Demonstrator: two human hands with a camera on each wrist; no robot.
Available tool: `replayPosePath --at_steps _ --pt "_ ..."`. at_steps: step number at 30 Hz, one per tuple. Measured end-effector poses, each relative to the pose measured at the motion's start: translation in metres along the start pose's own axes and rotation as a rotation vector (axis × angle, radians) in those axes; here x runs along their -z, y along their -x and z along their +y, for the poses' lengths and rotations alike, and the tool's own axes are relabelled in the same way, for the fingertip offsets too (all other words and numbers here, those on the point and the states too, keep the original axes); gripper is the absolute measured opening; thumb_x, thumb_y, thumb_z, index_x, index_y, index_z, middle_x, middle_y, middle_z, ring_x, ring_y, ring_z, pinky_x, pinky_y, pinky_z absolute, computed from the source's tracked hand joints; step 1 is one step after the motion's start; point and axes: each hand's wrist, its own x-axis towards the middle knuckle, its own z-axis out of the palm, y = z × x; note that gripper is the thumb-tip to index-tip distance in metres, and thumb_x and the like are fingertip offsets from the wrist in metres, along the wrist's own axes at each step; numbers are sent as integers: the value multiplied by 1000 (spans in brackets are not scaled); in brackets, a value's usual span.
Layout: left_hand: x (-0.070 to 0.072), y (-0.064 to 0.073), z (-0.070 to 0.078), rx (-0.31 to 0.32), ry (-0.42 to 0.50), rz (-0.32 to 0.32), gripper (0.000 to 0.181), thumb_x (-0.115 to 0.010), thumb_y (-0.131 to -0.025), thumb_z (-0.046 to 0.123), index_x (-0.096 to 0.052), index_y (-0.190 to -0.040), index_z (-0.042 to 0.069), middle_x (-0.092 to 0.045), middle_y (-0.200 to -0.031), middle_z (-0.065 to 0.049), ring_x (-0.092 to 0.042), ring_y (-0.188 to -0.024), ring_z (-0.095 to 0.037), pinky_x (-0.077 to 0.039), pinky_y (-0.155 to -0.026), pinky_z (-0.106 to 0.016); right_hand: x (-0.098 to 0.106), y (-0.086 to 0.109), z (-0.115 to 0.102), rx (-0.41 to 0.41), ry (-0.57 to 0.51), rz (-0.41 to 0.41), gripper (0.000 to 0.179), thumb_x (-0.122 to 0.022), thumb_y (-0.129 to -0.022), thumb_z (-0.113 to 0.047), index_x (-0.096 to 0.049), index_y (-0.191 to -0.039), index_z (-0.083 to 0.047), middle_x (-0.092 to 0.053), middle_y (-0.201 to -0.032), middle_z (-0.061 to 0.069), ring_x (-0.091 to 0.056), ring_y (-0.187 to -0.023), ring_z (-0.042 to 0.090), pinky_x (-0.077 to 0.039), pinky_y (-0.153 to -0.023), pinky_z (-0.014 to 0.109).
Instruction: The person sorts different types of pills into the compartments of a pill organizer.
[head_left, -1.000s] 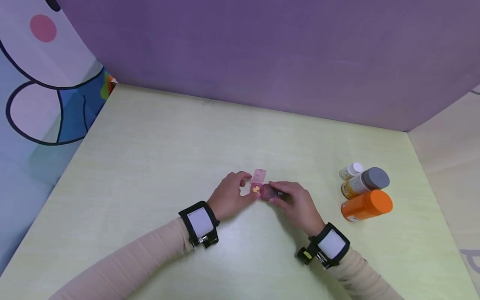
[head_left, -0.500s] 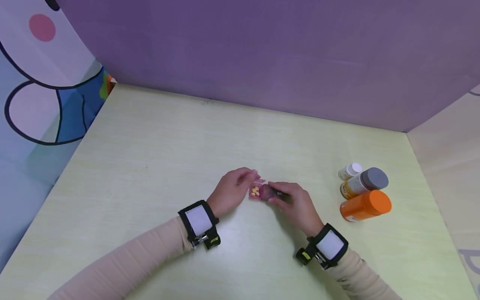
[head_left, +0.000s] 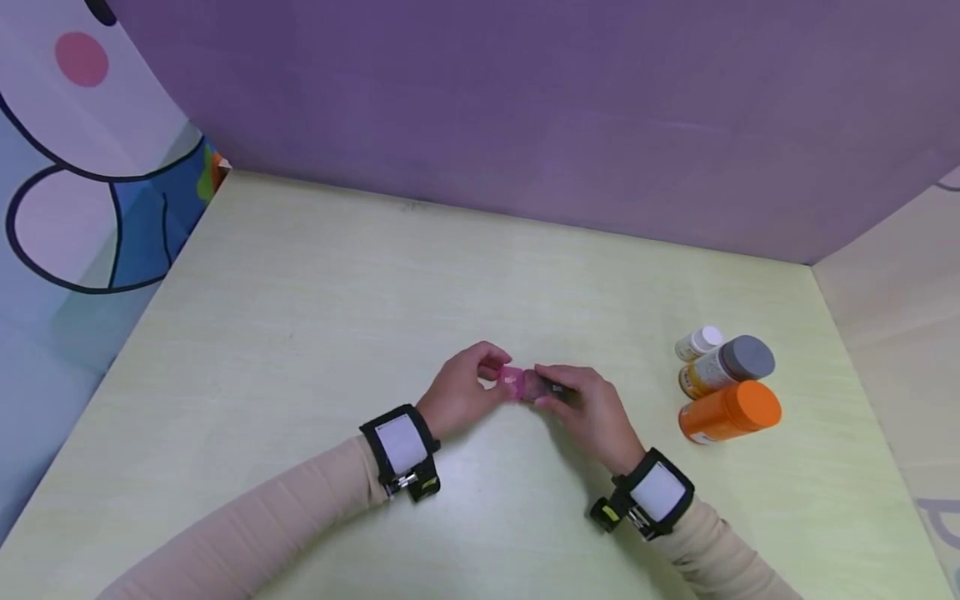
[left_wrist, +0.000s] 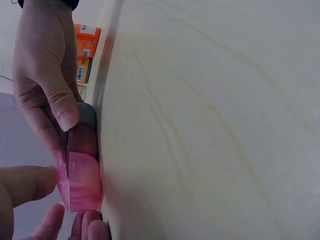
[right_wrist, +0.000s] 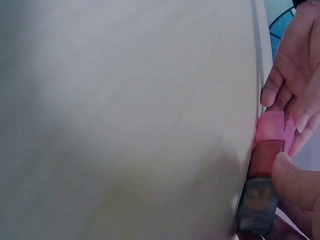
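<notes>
A small pill organizer in pink, red and dark grey sections lies on the table between both hands. My left hand (head_left: pixel 461 392) holds its pink compartment (head_left: pixel 512 382), whose lid (left_wrist: pixel 62 182) stands slightly raised in the left wrist view. The left thumb touches that lid, and the fingers lie at the organizer's end. My right hand (head_left: pixel 596 408) grips the dark grey section (right_wrist: pixel 257 205), with the thumb on top and fingers along the far side. The red section (right_wrist: pixel 266 157) shows between the hands. What lies inside the pink compartment is hidden by the lid.
At the right of the table (head_left: pixel 337 292) stand an orange bottle (head_left: pixel 727 412), a grey-capped bottle (head_left: pixel 727 367) and a small white bottle (head_left: pixel 697 343). A purple panel (head_left: pixel 480 108) rises along the back edge.
The pink lid has swung from standing upright to down over the compartment, covering the yellow pills. My left hand went up to the lid and came back down; my right hand kept its grip.
</notes>
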Motion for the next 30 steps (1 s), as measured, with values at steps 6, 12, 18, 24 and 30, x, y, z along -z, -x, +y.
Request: replayPosePath --at_steps 6,12,18,24,30 --pt "-4 -1 -5 -44 -27 4 40 -71 -97 9 -60 -135 1 -68 -125 -14 -64 -116 -29 -56 -102 -44 -1 2 -1 1 5 11 48 -83 -87 -4 -70 -133 -1 -75 -129 18 -68 -125 37 -54 -109 55" --pt "-6 -1 -7 -77 -61 20 41 -71 -97 6 -58 -135 -1 -67 -124 -16 -63 -116 -30 -54 -106 -46 -2 2 -2 13 14 24 48 -83 -86 -5 -71 -132 0 -75 -129 18 -68 -125 38 -54 -109 55" --pt "-4 -1 -6 -63 -87 2 41 -70 -98 6 -58 -136 -1 -66 -125 -16 -62 -117 -30 -53 -107 -46 -4 1 -1 25 23 20 49 -83 -87 -5 -70 -133 -1 -74 -130 18 -68 -125 38 -53 -110 55" --pt "-1 -2 -4 -38 -79 -19 42 -69 -98 7 -57 -137 0 -66 -127 -16 -62 -117 -29 -54 -106 -45 -3 2 -1 63 1 11 56 -82 -88 -2 -64 -141 0 -70 -137 20 -64 -130 40 -50 -112 58" --pt "6 -4 5 -21 -57 27 46 -68 -100 17 -55 -142 3 -62 -136 -17 -60 -126 -32 -52 -109 -47 13 0 -7 -30 -52 45 61 -74 -98 -13 -50 -154 -3 -53 -156 23 -49 -145 42 -48 -114 62"
